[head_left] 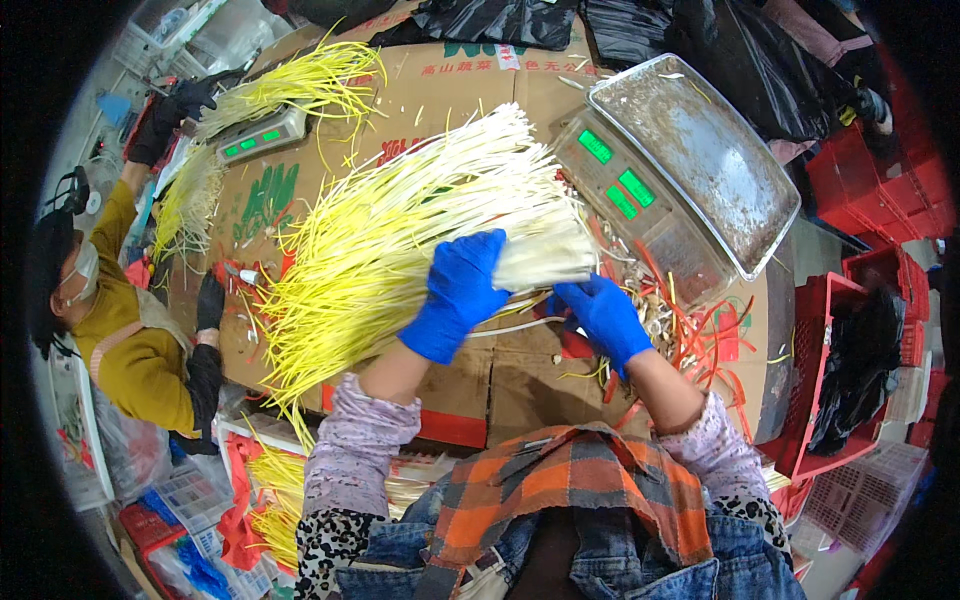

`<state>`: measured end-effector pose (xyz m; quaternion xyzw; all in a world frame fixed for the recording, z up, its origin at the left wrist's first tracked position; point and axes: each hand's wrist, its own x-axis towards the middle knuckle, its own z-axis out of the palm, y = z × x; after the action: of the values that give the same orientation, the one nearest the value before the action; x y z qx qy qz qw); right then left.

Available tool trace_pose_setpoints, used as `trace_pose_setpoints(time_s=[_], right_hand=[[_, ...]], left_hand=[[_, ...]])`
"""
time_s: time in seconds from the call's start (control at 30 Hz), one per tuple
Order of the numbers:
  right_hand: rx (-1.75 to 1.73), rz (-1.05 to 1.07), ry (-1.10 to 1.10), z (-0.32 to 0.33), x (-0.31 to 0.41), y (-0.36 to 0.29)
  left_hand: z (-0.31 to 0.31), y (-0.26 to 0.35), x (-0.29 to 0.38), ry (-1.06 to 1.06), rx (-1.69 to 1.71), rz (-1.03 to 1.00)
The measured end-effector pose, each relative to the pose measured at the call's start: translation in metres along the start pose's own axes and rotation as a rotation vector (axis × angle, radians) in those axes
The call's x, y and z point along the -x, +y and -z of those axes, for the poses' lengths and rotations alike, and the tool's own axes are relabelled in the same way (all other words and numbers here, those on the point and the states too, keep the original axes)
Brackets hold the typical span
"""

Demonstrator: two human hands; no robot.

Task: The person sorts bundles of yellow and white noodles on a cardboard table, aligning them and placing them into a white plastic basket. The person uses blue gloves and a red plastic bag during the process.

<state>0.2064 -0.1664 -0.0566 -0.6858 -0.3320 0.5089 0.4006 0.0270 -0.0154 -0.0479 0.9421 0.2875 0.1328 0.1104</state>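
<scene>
Both my hands wear blue gloves. My left hand is closed around a bunch of yellow garlic chives, whose white stem ends point right and are blurred. Curled fingers of my right hand are at the lower tips of those stems; whether they pinch anything is hidden. Beyond my hands, a large pile of yellow chives lies across the cardboard-covered table, yellow leaves to the left and white stems to the right. Red strips and root trimmings lie scattered to the right of my right hand.
A digital scale with a stained metal tray stands at the right. On the left, a co-worker reaches to chives on a smaller scale. Black plastic bags lie along the far edge; red crates stand at right.
</scene>
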Motion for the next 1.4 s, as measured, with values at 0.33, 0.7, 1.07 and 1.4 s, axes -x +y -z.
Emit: trace_pose_setpoints(time_s=[0.33,0.7,1.07,1.4], right_hand=[[0.192,0.051,0.083,0.048,0.097,0.002],[0.377,0.429,0.055,0.021,0.067,-0.059],[0.691,0.817,0.125,-0.039,-0.040,-0.073],[0.489,0.708,0.720,-0.029,-0.037,-0.089]], left_hand=[[0.001,-0.007,-0.006,0.030,0.171,0.072],[0.070,-0.040,-0.004,-0.017,1.122,0.355],[0.016,-0.042,0.008,-0.073,0.781,0.218],[0.023,-0.022,0.004,0.278,0.992,0.242]])
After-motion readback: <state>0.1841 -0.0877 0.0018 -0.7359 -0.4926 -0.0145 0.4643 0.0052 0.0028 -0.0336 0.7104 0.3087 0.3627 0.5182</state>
